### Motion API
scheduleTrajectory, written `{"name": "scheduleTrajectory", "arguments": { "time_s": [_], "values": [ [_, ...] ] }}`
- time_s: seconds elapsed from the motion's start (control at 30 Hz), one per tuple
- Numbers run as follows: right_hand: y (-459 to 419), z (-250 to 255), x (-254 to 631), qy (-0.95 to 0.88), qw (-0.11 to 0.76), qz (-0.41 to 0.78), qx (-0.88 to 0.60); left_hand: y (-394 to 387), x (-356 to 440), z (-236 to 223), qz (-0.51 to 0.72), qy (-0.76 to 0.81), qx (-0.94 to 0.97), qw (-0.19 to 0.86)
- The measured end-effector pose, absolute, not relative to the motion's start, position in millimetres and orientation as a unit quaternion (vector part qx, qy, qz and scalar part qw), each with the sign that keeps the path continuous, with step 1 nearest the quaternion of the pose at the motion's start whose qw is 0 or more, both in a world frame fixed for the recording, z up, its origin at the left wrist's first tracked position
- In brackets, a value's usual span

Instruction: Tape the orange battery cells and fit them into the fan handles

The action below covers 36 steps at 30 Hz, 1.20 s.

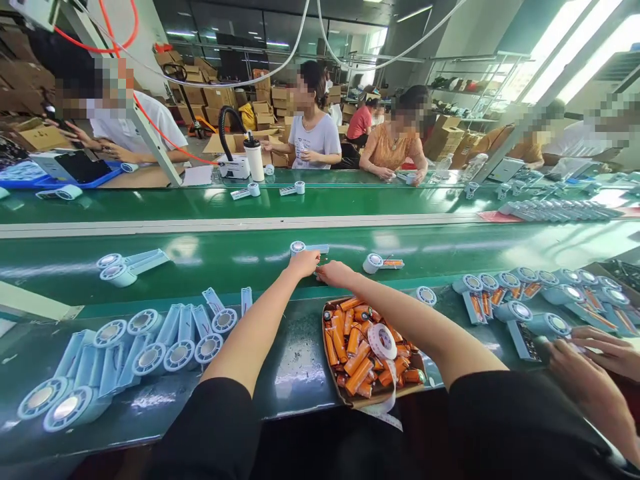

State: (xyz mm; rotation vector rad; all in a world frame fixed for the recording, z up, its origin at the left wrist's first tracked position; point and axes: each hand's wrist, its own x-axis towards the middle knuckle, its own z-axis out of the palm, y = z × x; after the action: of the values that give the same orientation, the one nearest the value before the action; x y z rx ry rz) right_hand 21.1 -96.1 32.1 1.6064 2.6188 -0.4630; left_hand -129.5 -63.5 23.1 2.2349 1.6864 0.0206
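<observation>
Both my arms reach out over the green conveyor belt. My left hand [304, 264] is closed, fingertips pinched, just in front of a light blue handheld fan body [297, 248] whose handle points right. My right hand [337, 272] is closed too, its fingertips meeting those of the left. Whatever sits between the fingers is too small to make out. Right of my hands lies another fan body [373, 263] with an orange battery [393, 263] in its handle. Below my right forearm, a cardboard box [350, 402] holds many orange batteries [357, 360] and a white tape roll [383, 341].
Several fan bodies [150, 359] with open handles lie at left; two more [117, 273] rest on the belt. Battery-fitted fans [510, 283] crowd the right, beside a co-worker's hands [590, 373]. Other people sit across a second belt [210, 208]. A metal post [145, 140] stands at left.
</observation>
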Motion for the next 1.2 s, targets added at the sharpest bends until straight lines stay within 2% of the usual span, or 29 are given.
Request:
{"name": "scheduleTrajectory", "arguments": {
  "time_s": [0.1,0.2,0.3,0.37,0.43,0.5,0.63,0.7,0.8,0.87,0.9,1.0,1.07,1.13,1.2],
  "values": [
    [-94.7,51.3,19.4,0.844,0.014,-0.151,0.515,-66.5,-124.8,33.3,0.028,0.597,0.786,0.157],
    [-115.3,73.9,52.8,0.832,-0.037,-0.147,0.534,-88.7,-118.1,44.4,0.075,0.571,0.806,0.136],
    [-177.7,78.6,109.9,0.79,-0.214,-0.164,0.55,-140.8,-106.1,46.6,0.128,0.464,0.866,0.138],
    [-234.2,70.4,142.4,0.735,-0.342,-0.193,0.552,-185.0,-95.5,42.8,0.156,0.281,0.936,0.143],
    [-286.8,58.1,160.7,0.687,-0.392,-0.213,0.574,-224.5,-83.2,38.2,0.17,0.125,0.972,0.1],
    [-325.8,46.2,163.8,0.662,-0.372,-0.233,0.607,-250.8,-71.9,35.7,0.157,0.095,0.983,0.027],
    [-366.4,34.5,142.4,0.694,-0.258,-0.252,0.623,-267.4,-69.6,41.7,0.145,0.144,0.977,-0.065],
    [-378.1,37.8,131.0,0.737,-0.255,-0.269,0.565,-270.1,-83.4,48.3,0.184,0.146,0.968,-0.084],
    [-384.4,52.1,125.8,0.794,-0.251,-0.4,0.383,-276.7,-114.0,56.1,0.226,0.163,0.956,-0.087],
    [-373.1,62.3,129.6,0.801,-0.224,-0.438,0.34,-281.6,-132.0,57.8,0.243,0.188,0.948,-0.087],
    [-362.1,65.9,132.4,0.797,-0.223,-0.407,0.387,-283.9,-138.6,57.8,0.249,0.202,0.943,-0.09],
    [-317.5,68.5,140.0,0.723,-0.207,-0.196,0.629,-290.7,-149.0,56.5,0.269,0.246,0.927,-0.087],
    [-291.8,64.7,144.1,0.684,-0.166,-0.127,0.699,-295.2,-151.2,56.0,0.276,0.261,0.922,-0.073],
    [-278.6,59.5,148.5,0.663,-0.199,-0.162,0.703,-299.5,-153.1,56.0,0.283,0.265,0.92,-0.059],
    [-278.7,55.0,151.9,0.612,-0.337,-0.255,0.668,-303.0,-155.2,55.6,0.292,0.27,0.916,-0.052]
  ]
}}
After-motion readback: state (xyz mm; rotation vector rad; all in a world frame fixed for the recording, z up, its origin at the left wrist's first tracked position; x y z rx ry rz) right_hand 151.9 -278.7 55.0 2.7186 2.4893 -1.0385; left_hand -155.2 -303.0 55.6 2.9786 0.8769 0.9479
